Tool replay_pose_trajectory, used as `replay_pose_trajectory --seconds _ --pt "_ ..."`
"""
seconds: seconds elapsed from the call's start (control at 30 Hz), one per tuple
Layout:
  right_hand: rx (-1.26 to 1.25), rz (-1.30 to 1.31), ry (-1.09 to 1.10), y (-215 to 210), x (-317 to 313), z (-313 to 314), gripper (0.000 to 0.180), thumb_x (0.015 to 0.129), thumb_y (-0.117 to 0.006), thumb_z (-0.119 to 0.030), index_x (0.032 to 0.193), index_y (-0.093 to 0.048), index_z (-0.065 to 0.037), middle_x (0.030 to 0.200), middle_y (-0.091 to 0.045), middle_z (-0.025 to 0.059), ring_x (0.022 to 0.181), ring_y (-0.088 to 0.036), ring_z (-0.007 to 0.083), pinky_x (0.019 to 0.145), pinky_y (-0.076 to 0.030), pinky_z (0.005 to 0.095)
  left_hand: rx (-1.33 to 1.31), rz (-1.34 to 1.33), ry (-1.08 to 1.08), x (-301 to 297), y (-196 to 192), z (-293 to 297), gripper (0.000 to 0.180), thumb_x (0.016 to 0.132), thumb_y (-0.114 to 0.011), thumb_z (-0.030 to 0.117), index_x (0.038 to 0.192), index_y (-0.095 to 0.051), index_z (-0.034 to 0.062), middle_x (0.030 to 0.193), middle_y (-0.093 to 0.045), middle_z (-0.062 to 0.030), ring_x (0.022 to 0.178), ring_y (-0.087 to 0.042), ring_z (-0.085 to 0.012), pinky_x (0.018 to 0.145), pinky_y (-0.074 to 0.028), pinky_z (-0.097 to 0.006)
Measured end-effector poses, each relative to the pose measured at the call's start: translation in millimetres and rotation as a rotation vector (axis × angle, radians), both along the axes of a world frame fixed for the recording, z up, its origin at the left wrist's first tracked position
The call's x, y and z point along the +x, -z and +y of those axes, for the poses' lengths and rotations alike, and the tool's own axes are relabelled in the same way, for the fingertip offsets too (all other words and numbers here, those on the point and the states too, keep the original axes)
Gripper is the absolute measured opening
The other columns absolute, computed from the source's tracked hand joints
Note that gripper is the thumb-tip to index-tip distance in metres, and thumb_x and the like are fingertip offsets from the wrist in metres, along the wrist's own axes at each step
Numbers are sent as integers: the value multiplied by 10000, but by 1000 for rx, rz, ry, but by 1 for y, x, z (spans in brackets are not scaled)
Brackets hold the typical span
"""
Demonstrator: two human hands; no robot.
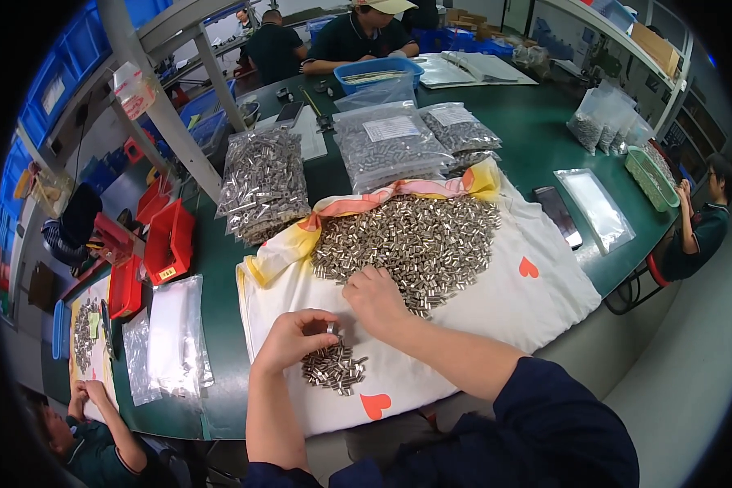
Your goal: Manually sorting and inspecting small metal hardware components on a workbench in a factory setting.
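A large heap of small silvery metal sleeves (411,244) lies on a white cloth (504,305) printed with red hearts. My right hand (376,299) touches the heap's near left edge, its fingers curled down among the pieces. What those fingers hold, if anything, is hidden. My left hand (295,337) is closed in a pinch, with a small metal sleeve (332,328) between thumb and forefinger. Just below that hand sits a smaller pile of the same sleeves (334,371), nearer to me. A rolled yellow and pink cloth edge (358,203) borders the big heap at the back.
Clear bags full of metal parts (262,183) stand behind the cloth, beside labelled bags (390,142). A phone (557,217) and flat plastic bags (595,210) lie right. Red bins (169,241) and more bags (176,333) are left. Co-workers sit around the green table (228,325).
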State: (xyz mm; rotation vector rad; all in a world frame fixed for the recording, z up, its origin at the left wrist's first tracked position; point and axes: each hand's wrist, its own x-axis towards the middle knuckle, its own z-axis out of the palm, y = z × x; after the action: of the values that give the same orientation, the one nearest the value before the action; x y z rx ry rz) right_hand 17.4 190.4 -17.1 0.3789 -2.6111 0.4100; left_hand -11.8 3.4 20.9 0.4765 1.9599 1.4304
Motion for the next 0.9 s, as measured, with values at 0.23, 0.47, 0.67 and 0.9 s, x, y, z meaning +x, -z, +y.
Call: replay_pose_trajectory --seconds 0.23,0.47,0.67,0.9 --pt "-671 -165 -197 -15 8 -8 57 759 -576 -85 792 -614 -59 814 -595 72 813 -546 250 750 -432 350 255 -55 -194 -6 12 -2 311 742 -651 -57 1041 -566 -41 882 -611 -51 755 -576 -93 672 -482 -213" --pt "-809 -282 -230 -17 11 -10 117 751 -609 -108 842 -630 -37 788 -610 87 743 -575 239 670 -469 325 301 -20 -280 -4 15 3 326 740 -653 -47 1052 -559 -52 901 -610 -58 785 -581 -102 718 -481 -214" --pt "-901 -413 -208 -18 9 -3 134 756 -629 -119 851 -645 -27 777 -611 76 677 -596 170 631 -482 269 345 -64 -219 -5 13 6 326 756 -641 -37 1071 -559 -52 925 -621 -79 817 -593 -113 743 -485 -225" --pt "-894 -445 -184 -21 9 -6 118 749 -641 -90 848 -640 -25 786 -613 58 678 -568 140 631 -467 261 386 -89 -170 -9 17 4 322 758 -643 -33 1067 -558 -57 945 -625 -85 836 -603 -125 755 -488 -229"
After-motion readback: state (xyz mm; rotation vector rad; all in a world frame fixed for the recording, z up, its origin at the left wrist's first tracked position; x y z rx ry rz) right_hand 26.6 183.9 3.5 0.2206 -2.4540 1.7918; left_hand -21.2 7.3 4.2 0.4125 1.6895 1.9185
